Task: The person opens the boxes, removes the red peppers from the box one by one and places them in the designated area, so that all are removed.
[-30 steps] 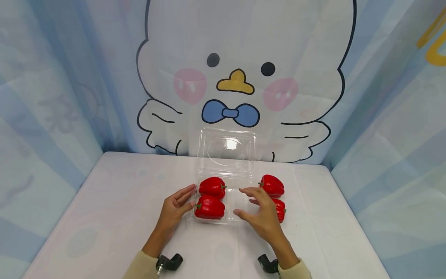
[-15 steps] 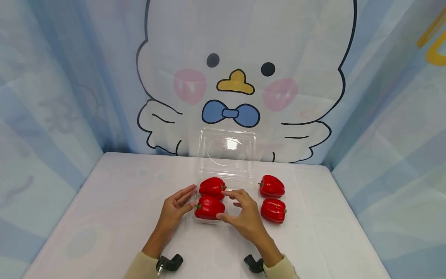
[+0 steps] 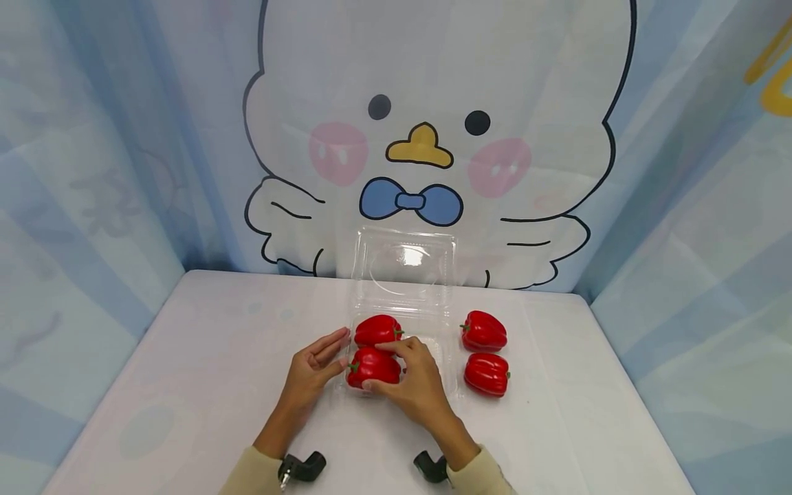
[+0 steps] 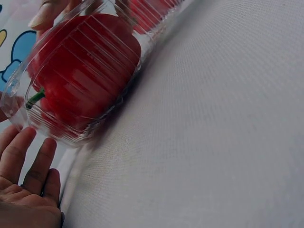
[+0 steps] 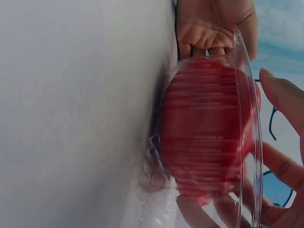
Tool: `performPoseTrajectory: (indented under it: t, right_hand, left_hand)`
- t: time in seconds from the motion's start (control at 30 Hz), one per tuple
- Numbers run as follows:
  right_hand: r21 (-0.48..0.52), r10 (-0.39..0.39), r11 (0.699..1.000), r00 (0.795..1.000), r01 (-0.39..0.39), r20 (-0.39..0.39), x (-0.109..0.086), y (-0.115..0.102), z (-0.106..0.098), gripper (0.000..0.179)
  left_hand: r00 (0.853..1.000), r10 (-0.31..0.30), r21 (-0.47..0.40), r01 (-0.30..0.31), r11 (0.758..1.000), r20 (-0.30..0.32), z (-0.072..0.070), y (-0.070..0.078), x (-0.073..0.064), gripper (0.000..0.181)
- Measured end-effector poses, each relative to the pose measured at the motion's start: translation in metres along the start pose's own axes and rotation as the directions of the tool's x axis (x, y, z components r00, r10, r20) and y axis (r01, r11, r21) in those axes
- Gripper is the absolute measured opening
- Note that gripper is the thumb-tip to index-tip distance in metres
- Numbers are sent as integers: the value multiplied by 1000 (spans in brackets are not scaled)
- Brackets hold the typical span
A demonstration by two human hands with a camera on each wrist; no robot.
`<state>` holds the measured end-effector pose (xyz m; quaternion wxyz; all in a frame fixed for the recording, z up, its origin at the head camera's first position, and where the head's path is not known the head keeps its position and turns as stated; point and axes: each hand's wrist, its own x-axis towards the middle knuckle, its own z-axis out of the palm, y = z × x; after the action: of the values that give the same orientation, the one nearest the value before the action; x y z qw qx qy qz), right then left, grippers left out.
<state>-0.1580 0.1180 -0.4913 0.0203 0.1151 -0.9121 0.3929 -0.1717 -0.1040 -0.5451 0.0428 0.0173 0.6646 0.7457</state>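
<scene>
Two red bell peppers, a front one (image 3: 374,367) and a back one (image 3: 376,330), lie side by side in the left half of a clear plastic clamshell box (image 3: 454,395) in the head view. My left hand (image 3: 317,359) rests against the box's left side; in the left wrist view its fingers (image 4: 35,166) are fairly straight beside the plastic wall. My right hand (image 3: 416,382) is curved round the front bell pepper, thumb at its near side and index finger over its top. Through the clear wall, the right wrist view shows that pepper (image 5: 204,123), slightly blurred.
To the right of the box, two more red bell peppers lie on the white tablecloth, one farther back (image 3: 484,331) and one nearer (image 3: 487,375). The box's clear lid (image 3: 405,265) stands raised at the back, before a printed cloth backdrop (image 3: 544,172).
My right hand has moved left from beside the right-hand peppers, across the box, to the front pepper inside it. The left hand has stayed at the box's side.
</scene>
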Motion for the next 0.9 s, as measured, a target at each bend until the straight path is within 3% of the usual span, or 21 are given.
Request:
performPoseTrajectory:
  t: [0.63,0.9]
  right_hand:
    - [-92,-5,996,997,-2,-75,4,-11,16,63]
    - [-82,0,997,997,-7,-82,2,-11,16,64]
  left_hand:
    - [1000,20,-10,-20,1000,16,-1,1,0,57]
    - [1000,16,-12,-15,1000,12,-1,0,1,57]
